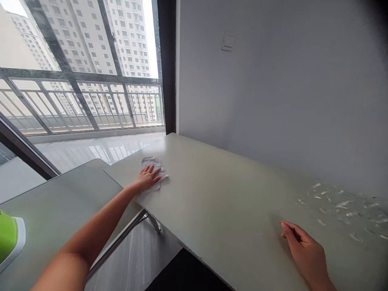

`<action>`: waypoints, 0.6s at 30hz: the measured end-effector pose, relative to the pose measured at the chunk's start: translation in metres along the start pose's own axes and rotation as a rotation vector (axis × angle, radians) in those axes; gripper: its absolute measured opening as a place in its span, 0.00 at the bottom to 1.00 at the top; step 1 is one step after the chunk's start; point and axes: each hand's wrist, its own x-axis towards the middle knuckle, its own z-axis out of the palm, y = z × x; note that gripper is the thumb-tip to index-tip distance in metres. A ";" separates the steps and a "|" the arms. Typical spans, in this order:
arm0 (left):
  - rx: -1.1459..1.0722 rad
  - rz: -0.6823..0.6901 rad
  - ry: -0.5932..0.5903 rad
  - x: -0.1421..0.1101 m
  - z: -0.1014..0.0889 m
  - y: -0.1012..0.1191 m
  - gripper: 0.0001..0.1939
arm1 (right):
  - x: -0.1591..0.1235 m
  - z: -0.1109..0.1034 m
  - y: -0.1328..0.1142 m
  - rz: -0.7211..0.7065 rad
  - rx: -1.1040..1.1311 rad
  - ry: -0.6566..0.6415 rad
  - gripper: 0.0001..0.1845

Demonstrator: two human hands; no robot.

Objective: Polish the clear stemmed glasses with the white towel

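My left hand [147,177] lies flat with fingers spread on a white cloth [155,162], pressing it to the pale greenish tabletop [206,190] near the far left corner. The cloth is spread out, with its edges showing around my fingers. At the lower right, my right hand [306,250] is loosely closed just over the same tabletop, thumb against the index finger. Nothing shows in it, though the palm is hidden. To its right lie several clear, shiny, see-through pieces [345,206]; their kind is hard to make out.
A second, similar table [75,194] adjoins on the left, bearing a green and white object [10,238] cut off by the frame. A grey wall [273,93] with a switch [228,41] borders the far side. Windows [81,48] stand at the left.
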 end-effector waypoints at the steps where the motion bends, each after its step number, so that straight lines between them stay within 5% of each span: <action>1: 0.010 -0.083 0.028 0.002 -0.009 -0.021 0.29 | 0.000 0.000 0.000 -0.003 -0.003 -0.001 0.23; 4: 0.042 -0.281 0.095 -0.008 -0.027 -0.061 0.30 | 0.001 0.001 0.001 -0.014 -0.011 -0.017 0.23; 7: 0.069 -0.348 0.146 -0.026 -0.024 -0.063 0.32 | 0.002 0.003 0.000 -0.035 0.002 -0.021 0.23; 12: 0.149 -0.139 0.224 -0.053 0.008 -0.011 0.32 | 0.001 0.005 -0.001 -0.107 0.034 0.019 0.22; 18: 0.087 0.209 0.178 -0.090 0.049 0.087 0.26 | 0.000 0.006 -0.004 -0.129 0.051 0.030 0.21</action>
